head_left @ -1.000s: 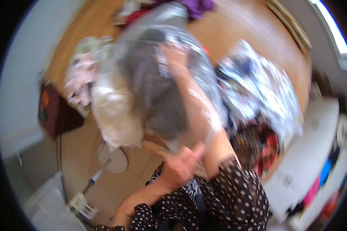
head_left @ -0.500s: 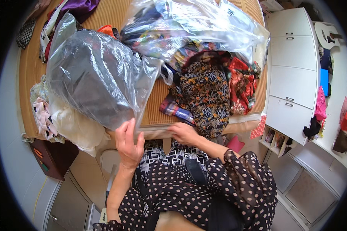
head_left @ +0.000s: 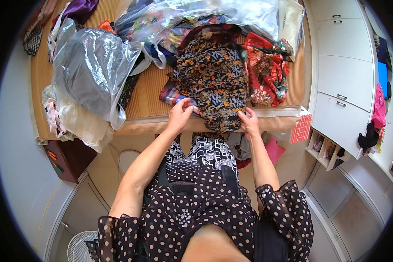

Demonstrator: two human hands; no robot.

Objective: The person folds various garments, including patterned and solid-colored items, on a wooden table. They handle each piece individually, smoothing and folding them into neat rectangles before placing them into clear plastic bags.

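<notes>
A black garment with small orange and grey flowers [head_left: 212, 85] lies along the bed, its lower end over the front edge. My right hand [head_left: 250, 123] pinches its right border near that end. On the other side, my left hand [head_left: 179, 115] is beside the plaid cloth [head_left: 168, 94], fingers loosely curved and a little apart, with nothing seen in them. A red floral cloth [head_left: 266, 72] rests to the right of the garment. Further left, a clear plastic bag [head_left: 89, 65] covers dark contents.
Another large clear bag [head_left: 196, 15] of clothes spreads across the back of the bed [head_left: 139, 102]. Cream cloth [head_left: 81, 124] hangs over the front left edge. White drawers [head_left: 343, 81] stand at the right. A white fan [head_left: 81, 246] is on the floor at lower left.
My left hand has let go of the clear bag and moved right, to the plaid cloth. My right hand has moved right to the floral garment's border. The view has shifted.
</notes>
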